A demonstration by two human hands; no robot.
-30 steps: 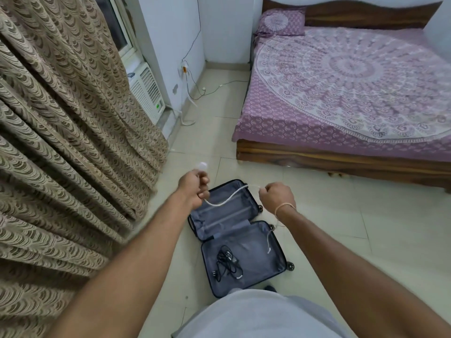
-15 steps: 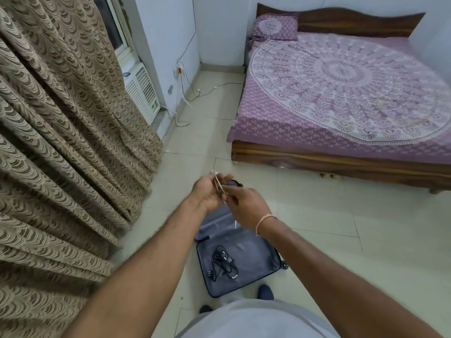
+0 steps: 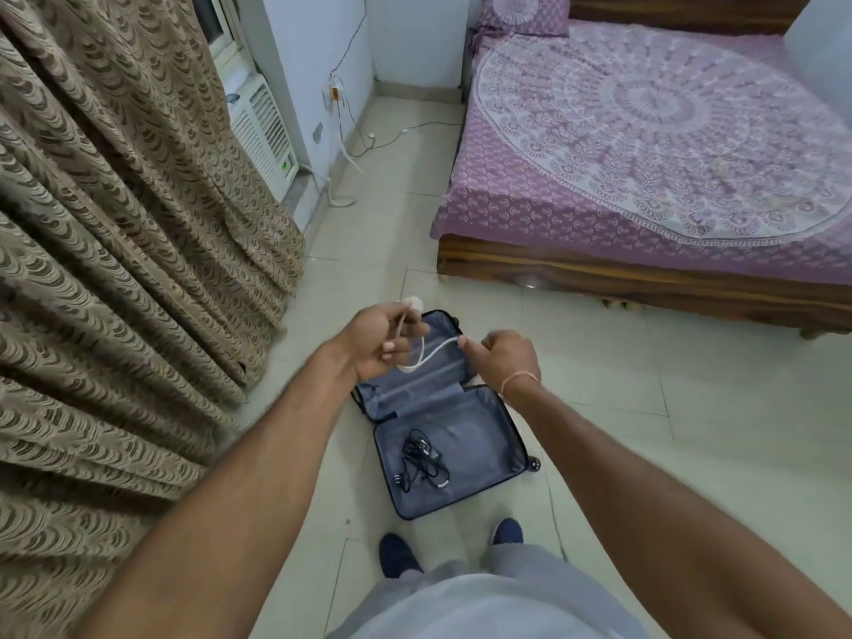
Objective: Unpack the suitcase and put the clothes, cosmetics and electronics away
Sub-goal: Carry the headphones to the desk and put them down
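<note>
No legible text, labels or numbers anywhere.

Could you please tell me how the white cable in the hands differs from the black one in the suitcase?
The white cable is held up between the left hand and right hand; the black cable lies in the open suitcase. The white one is stretched; the black one is bunched. Both are corded electronics.

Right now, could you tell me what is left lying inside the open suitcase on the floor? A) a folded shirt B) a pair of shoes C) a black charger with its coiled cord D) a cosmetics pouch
C: a black charger with its coiled cord lies alone on the lining of the suitcase half nearer the person.
</note>
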